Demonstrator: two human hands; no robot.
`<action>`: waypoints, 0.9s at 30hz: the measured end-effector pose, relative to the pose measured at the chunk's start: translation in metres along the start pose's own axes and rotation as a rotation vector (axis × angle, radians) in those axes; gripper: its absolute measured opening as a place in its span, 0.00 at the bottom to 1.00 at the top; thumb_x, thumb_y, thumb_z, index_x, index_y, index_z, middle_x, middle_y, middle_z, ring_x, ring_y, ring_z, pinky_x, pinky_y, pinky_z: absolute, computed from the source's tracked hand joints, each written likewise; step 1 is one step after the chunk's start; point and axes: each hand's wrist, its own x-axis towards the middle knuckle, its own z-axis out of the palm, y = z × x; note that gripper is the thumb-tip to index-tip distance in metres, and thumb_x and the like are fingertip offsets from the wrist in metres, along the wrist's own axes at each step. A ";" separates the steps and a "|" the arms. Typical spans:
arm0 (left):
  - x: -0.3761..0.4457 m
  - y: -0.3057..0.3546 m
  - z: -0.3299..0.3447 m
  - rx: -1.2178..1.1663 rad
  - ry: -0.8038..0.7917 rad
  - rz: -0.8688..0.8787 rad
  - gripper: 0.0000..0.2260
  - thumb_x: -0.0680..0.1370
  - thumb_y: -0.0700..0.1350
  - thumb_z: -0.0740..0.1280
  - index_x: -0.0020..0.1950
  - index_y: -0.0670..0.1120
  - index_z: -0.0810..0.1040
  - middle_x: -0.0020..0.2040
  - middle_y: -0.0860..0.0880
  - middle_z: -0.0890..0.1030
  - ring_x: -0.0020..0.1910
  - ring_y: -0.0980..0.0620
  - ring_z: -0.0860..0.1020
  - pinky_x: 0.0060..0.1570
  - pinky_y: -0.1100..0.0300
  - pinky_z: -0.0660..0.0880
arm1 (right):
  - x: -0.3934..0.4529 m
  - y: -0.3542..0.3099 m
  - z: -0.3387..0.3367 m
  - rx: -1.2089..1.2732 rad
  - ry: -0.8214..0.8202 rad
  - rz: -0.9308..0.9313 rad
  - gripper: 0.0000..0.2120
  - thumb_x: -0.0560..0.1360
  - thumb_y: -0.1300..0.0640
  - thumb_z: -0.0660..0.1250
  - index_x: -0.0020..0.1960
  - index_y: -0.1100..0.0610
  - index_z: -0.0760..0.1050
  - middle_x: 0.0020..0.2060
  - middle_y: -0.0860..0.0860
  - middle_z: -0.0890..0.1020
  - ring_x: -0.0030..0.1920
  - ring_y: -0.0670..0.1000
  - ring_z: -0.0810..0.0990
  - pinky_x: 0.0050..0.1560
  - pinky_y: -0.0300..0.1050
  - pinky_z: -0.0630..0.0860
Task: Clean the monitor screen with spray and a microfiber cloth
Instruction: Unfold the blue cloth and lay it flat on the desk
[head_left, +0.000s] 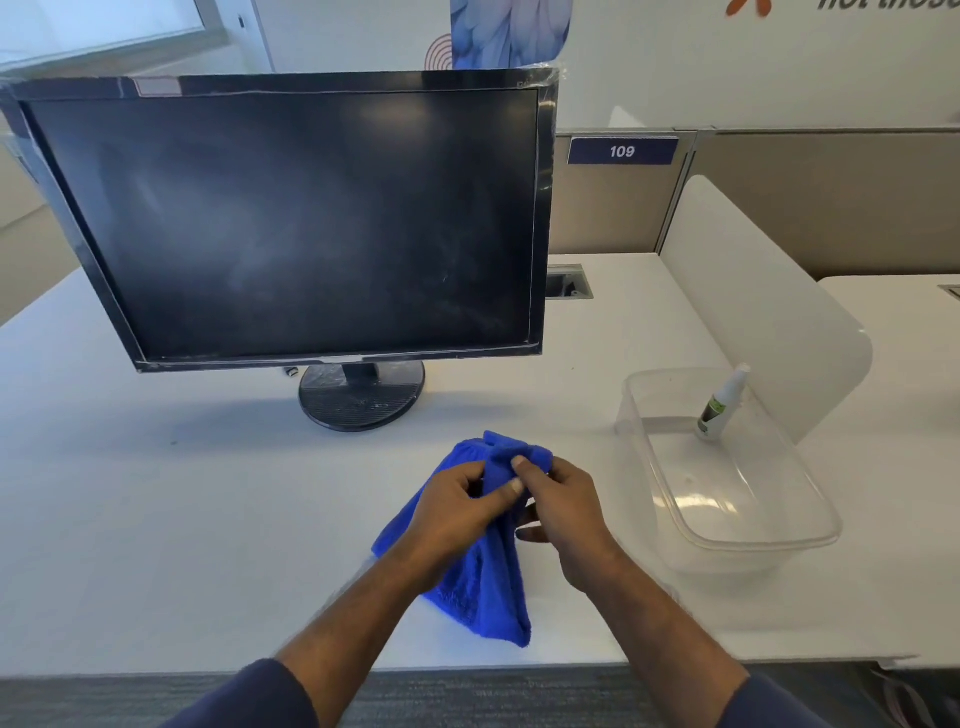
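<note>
**Cloth being readied, screen untouched**

Monitor (280, 218) stood at left on the desk (156, 519), screen dusty-looking. In front of its base, left hand (457, 506) and right hand (558, 506) both pinched the blue cloth (488, 597), bunching it, probably folding a wiping pad. Spray (719, 405) stood in the tub (753, 540), right.

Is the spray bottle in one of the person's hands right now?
No, the spray bottle stands in the clear plastic tub, while both hands hold the blue cloth.

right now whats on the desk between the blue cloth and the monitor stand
Nothing: in the head view, bare white desk separates the blue cloth from the monitor stand.
</note>
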 end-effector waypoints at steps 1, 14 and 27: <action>0.001 0.002 -0.002 -0.031 0.009 -0.021 0.08 0.77 0.53 0.71 0.48 0.50 0.85 0.45 0.45 0.86 0.47 0.46 0.85 0.47 0.53 0.82 | 0.001 -0.001 0.000 0.003 0.012 -0.003 0.08 0.79 0.53 0.66 0.49 0.52 0.83 0.36 0.51 0.85 0.31 0.48 0.82 0.30 0.39 0.77; 0.023 0.035 -0.088 -0.370 0.392 0.062 0.08 0.78 0.34 0.65 0.49 0.44 0.83 0.42 0.47 0.86 0.40 0.52 0.83 0.38 0.61 0.80 | 0.020 -0.026 -0.027 0.211 0.179 -0.167 0.10 0.82 0.62 0.61 0.58 0.55 0.78 0.48 0.54 0.85 0.46 0.53 0.85 0.37 0.45 0.83; -0.035 -0.076 -0.141 0.032 0.775 -0.314 0.26 0.71 0.30 0.68 0.66 0.48 0.73 0.49 0.45 0.81 0.42 0.45 0.81 0.41 0.51 0.81 | 0.013 0.048 -0.050 -0.761 0.398 -0.142 0.25 0.73 0.68 0.62 0.69 0.57 0.66 0.46 0.50 0.77 0.42 0.51 0.76 0.38 0.43 0.73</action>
